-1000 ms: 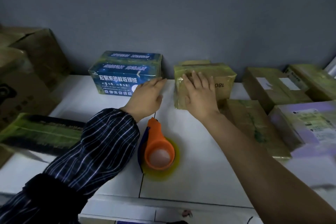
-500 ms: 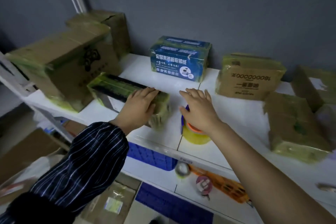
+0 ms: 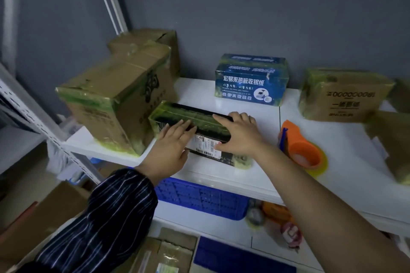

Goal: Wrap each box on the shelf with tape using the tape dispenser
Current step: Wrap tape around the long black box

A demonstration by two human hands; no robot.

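A flat black box (image 3: 199, 117) with greenish tape and a white barcode label lies near the front edge of the white shelf (image 3: 355, 162). My left hand (image 3: 170, 146) rests flat on its left part, fingers straight. My right hand (image 3: 239, 133) lies on its right end, fingers spread over the top and far edge. The orange tape dispenser (image 3: 299, 148) with yellowish tape lies on the shelf just right of my right wrist, untouched. A blue printed box (image 3: 250, 80) stands behind.
Large taped cardboard boxes (image 3: 115, 95) stand at the left against the black box. More taped brown boxes (image 3: 341, 95) sit at the right. A blue crate (image 3: 199, 197) and tape rolls lie on the lower shelf. A metal upright (image 3: 33, 113) runs at the left.
My view has swung left and down. Both hands left the blue and brown boxes and came onto the black box; the right hand passed over the dispenser on its way.
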